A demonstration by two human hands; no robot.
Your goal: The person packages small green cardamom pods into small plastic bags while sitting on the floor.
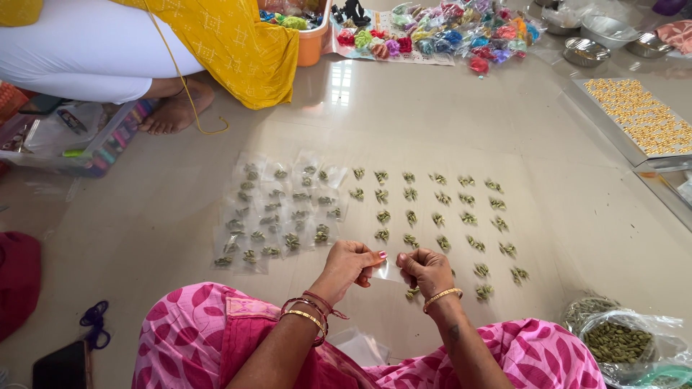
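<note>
Both hands grasp one small clear plastic pouch [388, 270] between them: the left hand [351, 264] pinches its left edge with thumb and fingertips, the right hand [427, 271] pinches its right edge with fingers curled in. The pouch is held just above the floor, over the near edge of the grid of cardamom clusters [437, 220], which serves as the landmark below.

Floor [404, 115]: pale glossy tile, carrying everything listed.

Seated person [144, 43]: far left of the grid, in white trousers and a yellow patterned garment, one bare foot on the floor.

Tray of small golden pieces [638, 119]: far right of the grid, rectangular, the pieces set in close rows.

Heap of coloured fabric flowers in clear bags [447, 32]: beyond the grid, at the far edge of the view.

Filled pouches [277, 212]: just left of the grid, touching one another in rows, each clear pouch holding a few green pods.

Grid of cardamom clusters: loose small groups of green pods laid directly on the floor in rows and columns, apart from each other.

Bag of loose green cardamom pods [618, 342]: near right of the grid, open at the top, beside the pink patterned knee.

Steel bowls [585, 50]: beyond the grid to the right, next to the flower heap.

Blue-handled scissors [94, 320]: near left of the grid, lying flat.

Empty clear pouches [357, 346]: nearer than the grid, against the pink garment below the wrists.
</note>
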